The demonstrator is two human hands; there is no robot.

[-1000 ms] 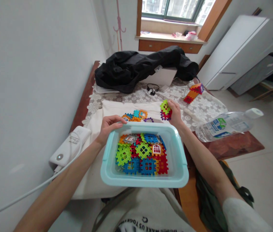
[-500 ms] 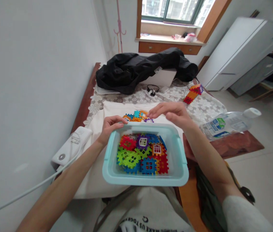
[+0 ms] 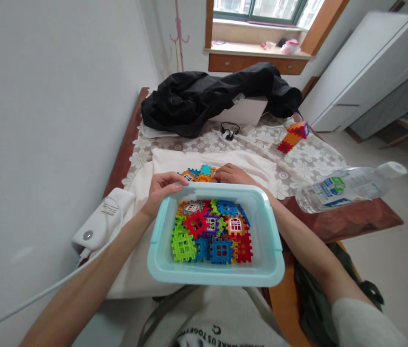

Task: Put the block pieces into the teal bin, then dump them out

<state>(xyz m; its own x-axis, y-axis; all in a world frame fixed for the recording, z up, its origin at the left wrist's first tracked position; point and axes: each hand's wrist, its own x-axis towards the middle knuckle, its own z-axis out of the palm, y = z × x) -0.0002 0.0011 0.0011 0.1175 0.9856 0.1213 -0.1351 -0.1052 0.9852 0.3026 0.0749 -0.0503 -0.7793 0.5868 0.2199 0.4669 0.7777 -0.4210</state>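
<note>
Head view, right hand [image 3: 233,174] lowered onto loose tiles [image 3: 201,173]

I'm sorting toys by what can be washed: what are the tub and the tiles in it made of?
The tub looks like moulded plastic: pale blue, smooth, slightly glossy, with rounded rim and corners. The tiles also look like hard plastic: bright solid colours, crisp notched edges and cut-out window grids. Neither can be confirmed by sight alone.

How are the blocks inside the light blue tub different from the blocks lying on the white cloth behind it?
The blocks in the tub are many and heaped in layers; the loose blocks on the cloth are few and lie flat. Those in the tub sit enclosed by the light blue tub, whose rim the left hand grips; the loose ones lie open, with the right hand at them. Both are bright, notched plastic squares.
</note>
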